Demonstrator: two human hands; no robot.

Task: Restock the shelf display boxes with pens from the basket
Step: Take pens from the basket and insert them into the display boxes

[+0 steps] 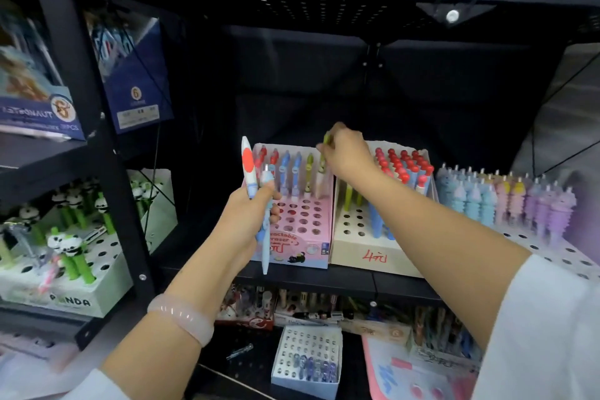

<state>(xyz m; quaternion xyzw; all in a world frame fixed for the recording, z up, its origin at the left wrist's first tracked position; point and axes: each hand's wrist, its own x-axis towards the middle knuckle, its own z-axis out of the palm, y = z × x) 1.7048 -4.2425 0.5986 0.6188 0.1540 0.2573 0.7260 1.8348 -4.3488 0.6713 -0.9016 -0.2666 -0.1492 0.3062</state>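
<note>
Right hand [349, 153]: fingers pinched round the top of a green pen [326, 139], held upright over the back row of the pink display box [300, 237].
Left hand [248, 221]: fingers curled round a small bunch of pens [264, 230], one white with a red spot standing above the fist, a light blue one pointing down; pale bracelet [181, 318] on the wrist.
Pink display box: on the black shelf [373, 282], back row filled with red, blue and green pens, front holes open.
Cream box [367, 253]: just beside it on the right, red-capped pens at the back.
Pastel pens [506, 201]: farther right.
Panda pens [68, 237]: left bay.
Basket: cannot tell.
</note>
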